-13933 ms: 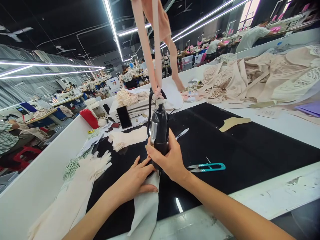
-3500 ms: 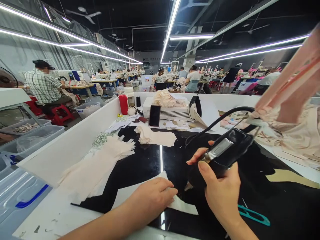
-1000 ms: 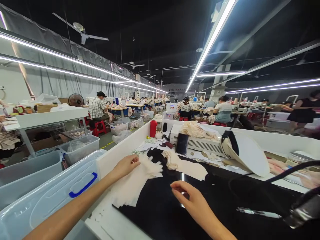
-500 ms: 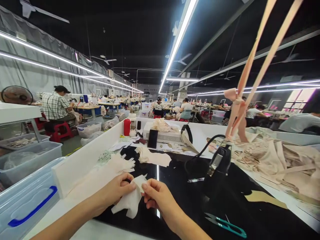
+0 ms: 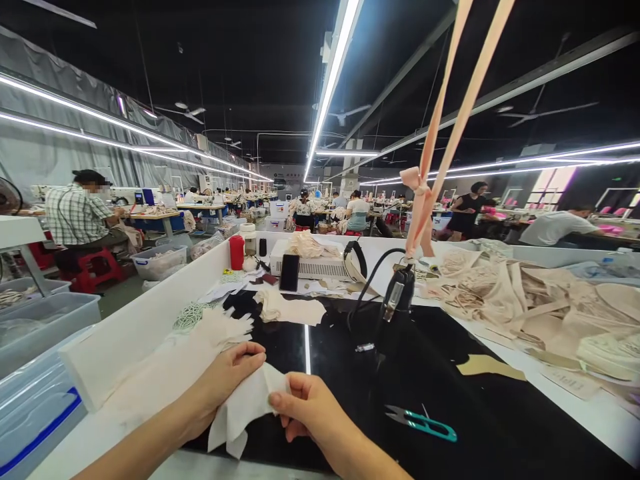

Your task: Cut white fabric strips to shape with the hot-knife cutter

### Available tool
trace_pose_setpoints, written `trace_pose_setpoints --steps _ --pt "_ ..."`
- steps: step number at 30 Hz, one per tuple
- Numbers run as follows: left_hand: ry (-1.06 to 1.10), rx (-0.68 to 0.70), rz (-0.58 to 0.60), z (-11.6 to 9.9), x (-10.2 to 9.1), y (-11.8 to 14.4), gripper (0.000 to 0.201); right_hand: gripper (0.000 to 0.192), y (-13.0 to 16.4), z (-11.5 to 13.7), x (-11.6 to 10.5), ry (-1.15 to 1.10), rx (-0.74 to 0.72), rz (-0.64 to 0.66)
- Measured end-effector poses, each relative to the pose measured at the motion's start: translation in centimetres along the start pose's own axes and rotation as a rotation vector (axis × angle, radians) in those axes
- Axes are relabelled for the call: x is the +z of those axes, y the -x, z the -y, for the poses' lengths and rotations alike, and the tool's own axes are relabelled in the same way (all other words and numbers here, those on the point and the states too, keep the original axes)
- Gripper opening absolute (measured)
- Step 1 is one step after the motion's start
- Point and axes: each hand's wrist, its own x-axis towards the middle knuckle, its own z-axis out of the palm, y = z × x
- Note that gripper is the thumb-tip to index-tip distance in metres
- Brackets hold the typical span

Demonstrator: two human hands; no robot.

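Observation:
Both my hands hold one white cut fabric piece (image 5: 243, 408) over the near edge of the black work mat (image 5: 440, 373). My left hand (image 5: 226, 379) pinches its upper left edge. My right hand (image 5: 304, 407) grips its right side with thumb on top. A black hand-held cutting tool (image 5: 397, 299) hangs free on peach straps (image 5: 440, 133) above the mat, right of centre, untouched. Teal thread snips (image 5: 424, 422) lie on the mat to the right of my right hand.
A long stack of cream cut pieces (image 5: 200, 340) lies along the white side wall (image 5: 140, 327) at left. A phone (image 5: 289, 272), a white box (image 5: 310, 267) and a red bottle (image 5: 237, 252) stand at the back. Beige lace garments (image 5: 540, 307) pile up at right. Plastic bins (image 5: 35, 393) sit left.
My right hand let go of the hanging cutter, which swung back. My left hand took a white piece from the left stack, and both hands now hold it, lower and nearer me.

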Motion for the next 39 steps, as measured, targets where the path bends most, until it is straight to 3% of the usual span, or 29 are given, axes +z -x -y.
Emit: trace_pose_setpoints --steps 9,15,20,24,29,32,35,37,39 --pt "-0.082 0.131 -0.007 -0.6 0.3 -0.5 0.056 0.053 0.4 -1.0 -0.6 -0.06 0.08 0.068" --pt "-0.154 0.17 0.179 -1.8 1.3 1.4 0.044 0.07 1.9 -0.8 -0.4 -0.224 0.069 0.163" --pt "-0.189 0.106 0.316 -1.6 1.8 2.8 0.046 0.062 1.7 -0.7 -1.2 -0.331 -0.028 -0.014" --pt "-0.225 0.054 0.394 -1.0 1.0 2.8 0.045 0.058 1.7 -0.5 -2.7 -0.276 -0.036 -0.131" --pt "-0.487 0.053 0.324 -0.1 -0.9 1.5 0.031 0.049 0.7 -0.6 -4.4 0.021 -0.033 -0.205" --pt "-0.78 0.188 0.147 0.9 -1.6 0.3 0.027 0.04 -0.9 -0.7 -4.9 0.258 -0.083 -0.249" --pt "-1.059 0.454 0.035 1.9 -1.4 -0.2 0.029 0.024 -2.2 -0.5 -5.1 0.477 -0.154 -0.268" --pt "-1.15 0.654 0.071 2.3 -0.6 0.2 0.03 0.014 -2.7 -0.2 -5.1 0.606 -0.204 -0.266" --pt "-1.149 0.795 0.182 2.3 0.6 1.0 0.028 0.012 -2.9 0.1 -5.3 0.73 -0.253 -0.264"
